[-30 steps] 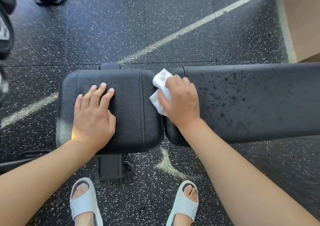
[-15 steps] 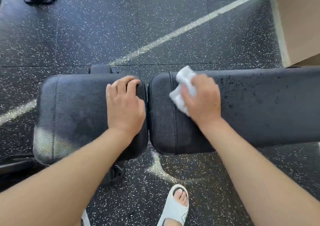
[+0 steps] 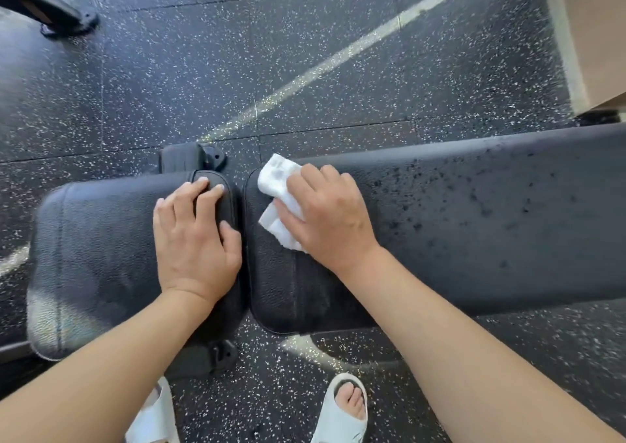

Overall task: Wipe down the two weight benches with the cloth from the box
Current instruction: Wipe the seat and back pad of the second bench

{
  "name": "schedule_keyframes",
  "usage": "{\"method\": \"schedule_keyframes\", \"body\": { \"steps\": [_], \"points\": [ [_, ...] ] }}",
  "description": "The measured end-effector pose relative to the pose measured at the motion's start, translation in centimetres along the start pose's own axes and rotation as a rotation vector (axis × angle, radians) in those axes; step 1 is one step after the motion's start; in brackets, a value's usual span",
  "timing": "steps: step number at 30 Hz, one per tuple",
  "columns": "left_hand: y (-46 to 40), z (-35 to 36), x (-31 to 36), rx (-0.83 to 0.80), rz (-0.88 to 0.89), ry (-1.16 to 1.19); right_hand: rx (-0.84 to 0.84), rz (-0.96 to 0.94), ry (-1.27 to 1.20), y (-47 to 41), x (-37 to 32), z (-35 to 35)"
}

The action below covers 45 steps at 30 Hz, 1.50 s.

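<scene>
**Wiping the long pad, starting at its near end**

The right hand point(image 3: 325, 215) presses a crumpled white cloth point(image 3: 279, 202) flat against the end of the long back pad point(image 3: 474, 232), just beside the gap that splits it from the shorter seat pad point(image 3: 101, 249). Its fingers point(image 3: 330, 175) are bent over the top of the cloth and pin it to the vinyl, with part of the cloth sticking out past the knuckles toward the far edge. The left hand point(image 3: 194, 236) lies palm-down on the seat pad, fingers nearly straight and holding nothing, apparently bracing the body.

The step in hand looks like the wipe of this first weight bench: dark specks of moisture or grime dot the back pad to the right of the cloth, so most of its length seems not yet done. The next move probably calls for a firm sweep rightward along the pad, keeping the cloth spread under the palm so that it does not bunch, and covering both the far and near edges. The seat pad shows a pale sheen at its left end; whether that is glare or residue cannot be told. A second bench is not in view.
</scene>
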<state>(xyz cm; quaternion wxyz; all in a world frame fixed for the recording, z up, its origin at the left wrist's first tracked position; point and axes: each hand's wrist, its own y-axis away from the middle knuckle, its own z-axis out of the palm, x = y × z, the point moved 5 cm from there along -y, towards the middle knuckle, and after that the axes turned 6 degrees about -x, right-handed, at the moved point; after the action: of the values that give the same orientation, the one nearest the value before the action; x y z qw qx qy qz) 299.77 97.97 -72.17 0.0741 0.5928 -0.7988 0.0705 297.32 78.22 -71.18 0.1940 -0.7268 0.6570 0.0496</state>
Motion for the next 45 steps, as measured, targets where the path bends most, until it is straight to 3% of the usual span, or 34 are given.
{"method": "schedule_keyframes", "body": {
  "steps": [5, 10, 18, 37, 45],
  "points": [
    [0.0, 0.1, 0.0, 0.032, 0.009, 0.009, 0.076, 0.369, 0.039, 0.7, 11.9, -4.4],
    [0.1, 0.2, -0.3, 0.026, 0.014, 0.028, 0.073, 0.540, 0.026, -0.6, 10.1, -3.3],
    [-0.1, 0.2, -0.6, -0.030, 0.009, 0.037, -0.047, 0.246, 0.049, -7.5, -4.4, 3.4],
    [0.0, -0.7, -0.3, -0.075, -0.024, 0.091, -0.061, 0.270, -0.003, -7.7, -4.2, 3.8],
    [0.4, -0.7, -0.1, -0.038, -0.023, 0.034, -0.019, 0.114, -0.145, -4.3, -4.5, 2.6]
  ]
}}
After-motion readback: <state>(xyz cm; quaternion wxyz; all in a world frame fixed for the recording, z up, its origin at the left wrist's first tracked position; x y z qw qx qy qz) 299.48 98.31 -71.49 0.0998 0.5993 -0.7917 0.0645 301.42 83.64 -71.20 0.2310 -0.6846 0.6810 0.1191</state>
